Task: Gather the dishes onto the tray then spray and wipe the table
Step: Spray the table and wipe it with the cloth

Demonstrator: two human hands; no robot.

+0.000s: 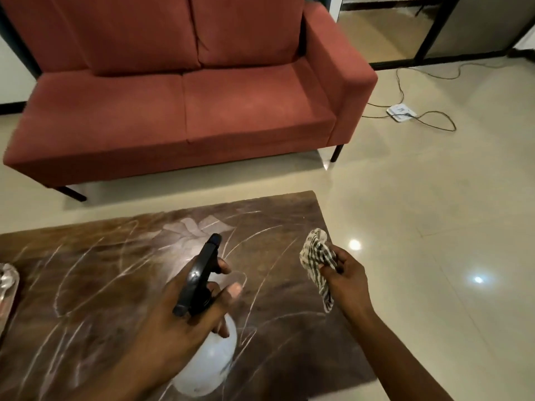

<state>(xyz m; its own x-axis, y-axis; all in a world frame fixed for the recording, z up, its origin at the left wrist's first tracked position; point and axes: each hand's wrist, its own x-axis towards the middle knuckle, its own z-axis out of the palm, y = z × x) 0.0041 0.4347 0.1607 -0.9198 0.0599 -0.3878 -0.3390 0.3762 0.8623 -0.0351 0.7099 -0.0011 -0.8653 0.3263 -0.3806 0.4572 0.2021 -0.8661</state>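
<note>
At the far left edge of the frame, a silvery tray (15,280) rests on the tabletop (101,285) and is only partly in view; its contents are too blurred to identify. The tabletop is dark brown with pale curved lines and a pale flower motif near its far edge. Behind it, across a strip of floor (434,227), stands a red two-seat sofa (185,111) on dark legs. The left grip (185,319) is over the middle of the tabletop and holds the spray bottle (208,360): the fingers are curled round the neck below the black trigger head, one fingertip (223,267) lies at the front of the trigger, and the nozzle points away from the person toward the far edge. The white bottle body hangs below the hand; whether it touches the tabletop cannot be determined. To the right, near the right edge of the tabletop, the right grip (347,279) pinches a bunched striped cloth (317,256) between thumb and curled fingers; one end stands up above the hand and the other end hangs down. The two hands are apart. Further right, on the pale tiled floor, a white box (401,112) lies with a dark cable (434,127) looped beside it.
</note>
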